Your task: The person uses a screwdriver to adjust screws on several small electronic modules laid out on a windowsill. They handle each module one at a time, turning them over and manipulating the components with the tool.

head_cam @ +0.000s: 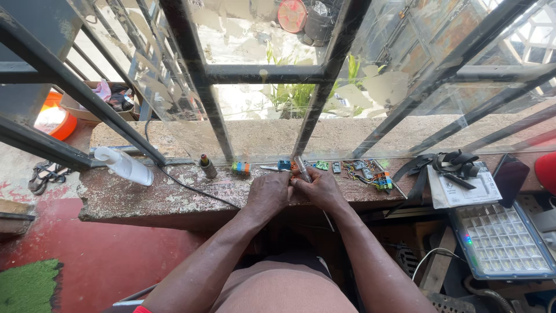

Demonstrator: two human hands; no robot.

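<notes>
Together, the left hand (267,192) and right hand (320,188) meet at the front of the worn stone ledge (145,200), fingers clenched around a small part hidden between them. From the right hand a slim metal tool (302,168) rises, its long axis pointing away toward the small green circuit boards (322,166) just beyond, nearer the right hand.

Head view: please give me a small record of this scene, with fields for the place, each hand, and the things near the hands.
place: worn stone ledge below a barred window
left hand: on the ledge, closed against the right hand
right hand: grip on a slim metal tool, tip pointing away
left of hands: white bottle lying down, small brown bottle upright, black cable
right of hands: small circuit boards, coloured wires, black strap
lower right: LED panel
</notes>
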